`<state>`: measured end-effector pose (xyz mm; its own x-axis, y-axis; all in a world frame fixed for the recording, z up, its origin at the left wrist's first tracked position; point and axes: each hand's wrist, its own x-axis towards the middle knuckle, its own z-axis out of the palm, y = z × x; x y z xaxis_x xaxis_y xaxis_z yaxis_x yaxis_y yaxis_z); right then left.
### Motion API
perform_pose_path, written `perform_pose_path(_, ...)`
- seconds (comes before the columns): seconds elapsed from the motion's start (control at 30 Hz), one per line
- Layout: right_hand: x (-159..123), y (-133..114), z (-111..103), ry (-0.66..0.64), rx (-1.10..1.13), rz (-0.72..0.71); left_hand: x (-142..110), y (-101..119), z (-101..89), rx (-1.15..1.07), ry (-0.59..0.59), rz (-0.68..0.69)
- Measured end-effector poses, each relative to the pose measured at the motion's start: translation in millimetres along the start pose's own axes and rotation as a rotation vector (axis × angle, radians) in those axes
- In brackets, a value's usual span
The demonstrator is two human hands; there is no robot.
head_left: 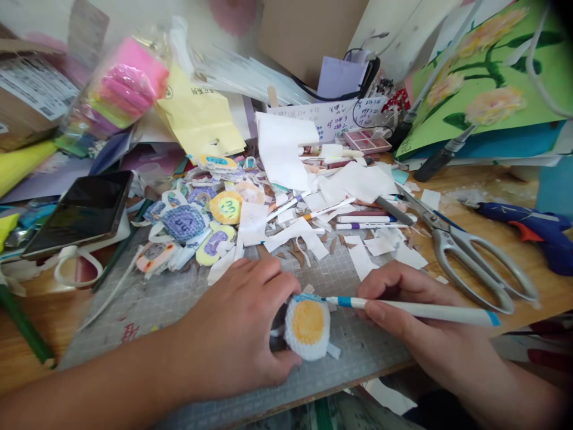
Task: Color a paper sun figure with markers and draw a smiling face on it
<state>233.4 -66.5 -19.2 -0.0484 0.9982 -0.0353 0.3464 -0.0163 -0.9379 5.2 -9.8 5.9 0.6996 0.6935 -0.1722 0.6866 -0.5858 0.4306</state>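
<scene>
My left hand (237, 331) is closed around a small round white paper cutout with a yellow centre (308, 325), pinning it on the grey cutting mat (179, 298). My right hand (412, 316) grips a white marker with blue bands (416, 309). The marker's tip touches the cutout's upper edge, where a blue line shows. Both hands rest near the mat's front edge.
A pile of coloured paper cutouts (201, 221) and white paper scraps (313, 191) lies behind the hands. Large scissors (465, 251) and a blue glue gun (532, 230) sit at right. A phone (83, 209) lies at left. Loose markers (358, 221) lie mid-table.
</scene>
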Motion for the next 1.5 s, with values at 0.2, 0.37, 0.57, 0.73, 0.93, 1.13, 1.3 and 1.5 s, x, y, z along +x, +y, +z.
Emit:
perform_pose_path(0.2, 0.0, 0.4, -2.7, -0.063, -0.016, 0.010, 1.5, 1.6, -1.6, 0.012, -0.037, -0.020)
perform_pose_path(0.37, 1.3, -0.5, -2.8, -0.056, -0.003, 0.045, 1.2, -0.6, 0.8, 0.022, -0.010, -0.004)
perform_pose_path(0.57, 0.4, -2.9, -1.5, -0.016, -0.006, 0.044, 0.1, -0.6, 2.8, 0.020, 0.007, -0.005)
perform_pose_path(0.73, 0.7, -1.2, -3.8, -0.068, -0.039, 0.021, 1.2, 1.4, 0.2, 0.018, -0.031, -0.017)
perform_pose_path(0.93, 2.2, 0.0, -3.6, -0.069, -0.007, 0.027, -0.3, -1.0, 4.7, 0.027, 0.011, -0.013)
perform_pose_path(1.13, 4.1, 3.3, -5.0, -0.088, 0.050, 0.062, 0.2, -2.0, 6.6, 0.047, 0.025, -0.010)
perform_pose_path(1.3, 3.7, 0.8, -3.6, -0.064, 0.059, 0.059, -0.6, -1.6, 5.6, 0.042, 0.015, -0.014)
perform_pose_path(1.5, 4.6, 0.2, -3.0, -0.031, 0.058, 0.080, -1.0, -1.2, 5.6, 0.028, 0.025, -0.016)
